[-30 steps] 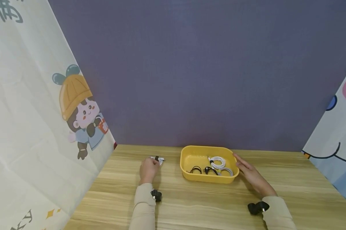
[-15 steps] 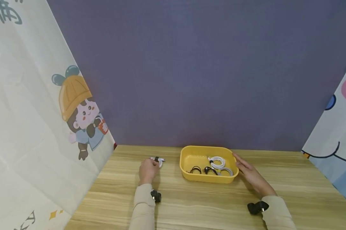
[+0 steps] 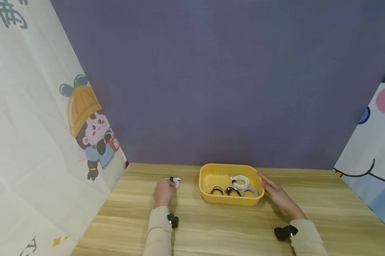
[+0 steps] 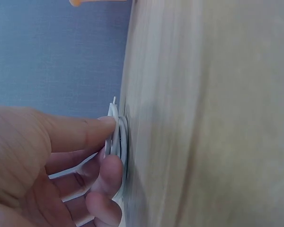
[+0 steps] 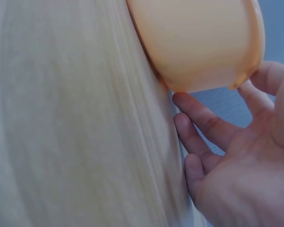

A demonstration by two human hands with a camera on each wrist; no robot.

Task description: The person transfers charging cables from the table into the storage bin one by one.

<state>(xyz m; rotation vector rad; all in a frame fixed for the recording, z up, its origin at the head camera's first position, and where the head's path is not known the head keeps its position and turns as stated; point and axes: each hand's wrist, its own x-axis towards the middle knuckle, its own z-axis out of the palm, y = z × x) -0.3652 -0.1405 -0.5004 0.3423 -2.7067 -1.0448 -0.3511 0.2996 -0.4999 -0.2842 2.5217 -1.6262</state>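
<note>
At the left of the wooden table, my left hand (image 3: 163, 193) pinches a coiled white cable (image 3: 176, 183) with a dark strap round it. The left wrist view has the thumb and fingers on the cable coil (image 4: 116, 142), which stays down at the table surface. My right hand (image 3: 281, 200) touches the right end of a yellow plastic basket (image 3: 229, 200) with its fingers extended. Up close in the right wrist view, thumb and fingertips meet the basket's end wall (image 5: 203, 47); the hand does not wrap round it.
Inside the basket lie a white cable coil (image 3: 242, 182), a grey cable (image 3: 251, 192) and black cables (image 3: 217, 190). A dark blue-grey partition (image 3: 227, 89) rises behind the table (image 3: 224, 227). Printed white sheets (image 3: 26, 142) hang at both sides.
Both hands hold almost the same places throughout. The head view has shifted very slightly; cable and basket show no clear movement on the table.
</note>
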